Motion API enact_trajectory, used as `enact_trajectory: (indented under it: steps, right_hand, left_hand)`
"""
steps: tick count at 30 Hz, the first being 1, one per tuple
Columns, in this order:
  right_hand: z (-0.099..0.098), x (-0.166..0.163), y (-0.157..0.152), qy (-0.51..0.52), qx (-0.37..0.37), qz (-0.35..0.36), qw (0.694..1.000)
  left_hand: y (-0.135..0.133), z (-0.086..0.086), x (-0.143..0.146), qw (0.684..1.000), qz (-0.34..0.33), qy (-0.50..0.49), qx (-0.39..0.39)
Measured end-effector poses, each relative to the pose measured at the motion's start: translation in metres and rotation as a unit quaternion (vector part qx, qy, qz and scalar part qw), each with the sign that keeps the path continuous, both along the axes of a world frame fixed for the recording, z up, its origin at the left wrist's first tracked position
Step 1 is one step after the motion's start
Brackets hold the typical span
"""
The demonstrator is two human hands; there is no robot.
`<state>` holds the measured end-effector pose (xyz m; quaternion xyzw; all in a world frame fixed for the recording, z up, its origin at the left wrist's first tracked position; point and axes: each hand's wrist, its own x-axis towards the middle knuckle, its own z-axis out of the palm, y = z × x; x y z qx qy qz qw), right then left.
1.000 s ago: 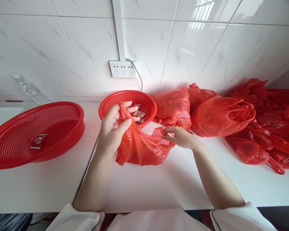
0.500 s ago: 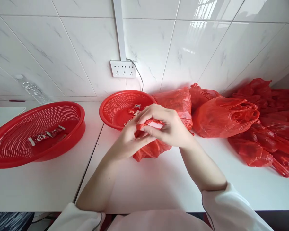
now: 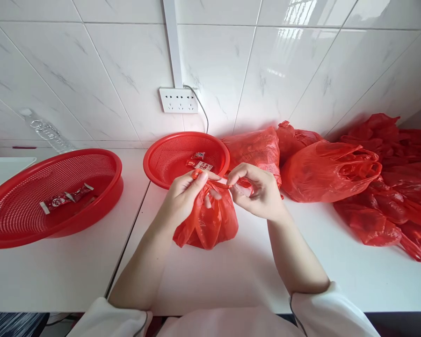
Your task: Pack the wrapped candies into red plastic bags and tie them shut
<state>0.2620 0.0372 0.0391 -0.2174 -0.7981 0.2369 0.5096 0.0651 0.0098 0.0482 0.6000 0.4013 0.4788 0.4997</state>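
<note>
A red plastic bag (image 3: 210, 222) with its top gathered sits on the white table in front of me. My left hand (image 3: 187, 189) grips the twisted neck of the bag, thumb on top, with some fingertips showing beneath. My right hand (image 3: 256, 189) pinches a stretched strand of the bag's handle and draws it out to the right. Just behind my hands stands a round red basket (image 3: 154, 168) holding a few small wrapped packets (image 3: 203, 166). What the bag contains cannot be made out.
At the left a larger red basket (image 3: 115, 178) holds red wrapped packets (image 3: 58, 201). Filled red bags (image 3: 326, 171) are heaped along the right. A clear plastic bottle (image 3: 49, 131) leans by the tiled wall, under which a power socket (image 3: 178, 100) is fixed mid-wall.
My hands have moved apart from a close clasp, the right one going right. A strand of the bag is now stretched between them, and more of the bag's body shows.
</note>
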Motion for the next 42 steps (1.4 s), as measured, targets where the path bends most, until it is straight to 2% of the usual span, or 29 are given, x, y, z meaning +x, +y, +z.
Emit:
enact_trajectory:
  steps: [2, 4, 7, 9, 11, 13, 16, 19, 21, 24, 27, 29, 32, 36, 39, 42]
  right_hand:
    - [-0.002, 0.004, -0.004, -0.041, 0.024, 0.028, 0.998]
    - [-0.004, 0.007, -0.008, -0.108, 0.038, 0.065, 0.991]
    - [-0.006, 0.009, -0.011, -0.166, 0.04, 0.096, 0.981]
    - [-0.006, 0.008, -0.01, -0.108, 0.022, 0.077, 0.991]
    - [-0.008, 0.006, -0.005, -0.009, -0.027, 0.043, 0.999]
    - [-0.011, 0.003, 0.001, 0.054, -0.105, 0.05, 0.992]
    - [-0.019, -0.002, 0.01, 0.064, -0.199, 0.126, 0.97]
    - [-0.025, -0.003, 0.016, 0.047, -0.206, 0.16, 0.964]
    - [-0.028, -0.002, 0.017, 0.056, -0.196, 0.132, 0.97]
    - [-0.027, 0.001, 0.013, 0.072, -0.171, 0.005, 0.983]
    - [-0.022, 0.005, 0.007, 0.042, -0.113, -0.133, 0.984]
    - [-0.019, 0.01, 0.004, 0.024, -0.087, -0.192, 0.977]
    - [-0.014, 0.024, 0.001, 0.011, -0.086, -0.234, 0.968]
    - [-0.017, 0.057, 0.003, -0.001, -0.107, -0.27, 0.957]
    - [-0.033, 0.086, 0.008, 0.03, -0.135, -0.331, 0.933]
    - [-0.057, 0.108, 0.016, 0.066, -0.194, -0.367, 0.907]
  left_hand:
    - [0.003, 0.0, -0.003, 1.0, 0.008, -0.005, -0.02]
    - [0.005, 0.0, -0.007, 1.0, -0.014, 0.019, -0.015]
    - [0.003, 0.001, -0.008, 0.987, -0.047, 0.13, 0.076]
    - [-0.001, 0.001, -0.007, 0.954, -0.016, 0.225, 0.197]
    - [-0.002, -0.002, -0.005, 0.896, 0.05, 0.298, 0.325]
    - [-0.001, -0.006, -0.004, 0.84, 0.104, 0.322, 0.424]
    - [0.004, -0.014, -0.003, 0.785, 0.141, 0.318, 0.513]
    - [0.009, -0.017, -0.003, 0.759, 0.145, 0.318, 0.549]
    - [0.012, -0.018, -0.005, 0.771, 0.122, 0.307, 0.544]
    - [0.014, -0.018, -0.012, 0.795, 0.097, 0.29, 0.524]
    - [0.015, -0.018, -0.023, 0.816, 0.118, 0.307, 0.475]
    - [0.014, -0.015, -0.03, 0.824, 0.138, 0.335, 0.435]
    - [0.008, -0.009, -0.037, 0.841, 0.14, 0.363, 0.375]
    - [0.002, -0.009, -0.046, 0.885, 0.169, 0.34, 0.269]
    - [0.002, -0.019, -0.055, 0.901, 0.209, 0.34, 0.17]
    - [0.004, -0.035, -0.059, 0.906, 0.214, 0.356, 0.088]
